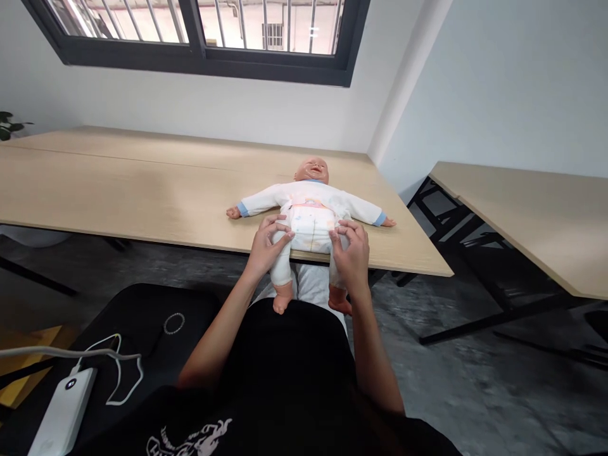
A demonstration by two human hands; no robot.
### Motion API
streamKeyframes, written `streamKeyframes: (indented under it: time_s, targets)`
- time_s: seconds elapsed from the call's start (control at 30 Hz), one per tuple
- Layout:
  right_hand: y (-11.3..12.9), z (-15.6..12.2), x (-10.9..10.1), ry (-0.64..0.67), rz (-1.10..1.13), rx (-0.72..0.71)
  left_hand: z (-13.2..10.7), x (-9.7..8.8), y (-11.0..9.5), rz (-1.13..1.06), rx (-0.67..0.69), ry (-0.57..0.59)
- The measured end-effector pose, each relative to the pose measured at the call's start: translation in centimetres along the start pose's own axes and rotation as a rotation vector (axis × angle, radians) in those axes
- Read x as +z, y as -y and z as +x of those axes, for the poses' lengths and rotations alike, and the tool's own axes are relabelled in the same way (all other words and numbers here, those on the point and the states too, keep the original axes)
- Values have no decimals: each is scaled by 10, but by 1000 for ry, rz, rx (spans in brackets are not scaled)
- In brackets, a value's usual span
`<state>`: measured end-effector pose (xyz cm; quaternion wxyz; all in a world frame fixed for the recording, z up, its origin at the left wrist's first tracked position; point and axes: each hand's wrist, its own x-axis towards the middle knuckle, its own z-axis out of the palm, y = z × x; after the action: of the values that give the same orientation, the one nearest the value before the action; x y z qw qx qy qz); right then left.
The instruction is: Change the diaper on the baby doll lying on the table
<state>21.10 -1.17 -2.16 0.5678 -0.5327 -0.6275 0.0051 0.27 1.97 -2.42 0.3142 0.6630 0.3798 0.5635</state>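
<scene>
A baby doll (310, 209) in a white romper with blue cuffs lies on its back at the near edge of a wooden table (142, 190). Its arms are spread wide and its legs hang over the edge toward me. My left hand (266, 244) is closed on the romper fabric at the doll's right hip and thigh. My right hand (351, 248) pinches the fabric at the other hip. The doll's bare feet show below my hands.
A white power bank (61, 411) with a white cable lies on a black seat at lower left, next to a bead bracelet (173, 323). A second wooden table (536, 215) stands at the right. A window is above, and a plant leaf at far left.
</scene>
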Motion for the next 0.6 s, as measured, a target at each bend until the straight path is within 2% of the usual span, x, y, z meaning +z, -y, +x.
streamKeyframes:
  time_s: [0.13,0.27,0.37,0.5,0.6]
  targets:
    - [6,-14,-9,60,-79,-1,-5,-5,-4,198,37,84]
    - [10,-27,-7,88,-178,-46,-8,-6,-7,335,65,138]
    - [9,-29,1,42,-246,-65,-9,-5,-5,284,80,126]
    - [6,-29,12,-81,-315,-62,-9,-5,0,163,90,109]
    - [4,-31,10,-89,-308,-66,-10,-6,0,181,85,109]
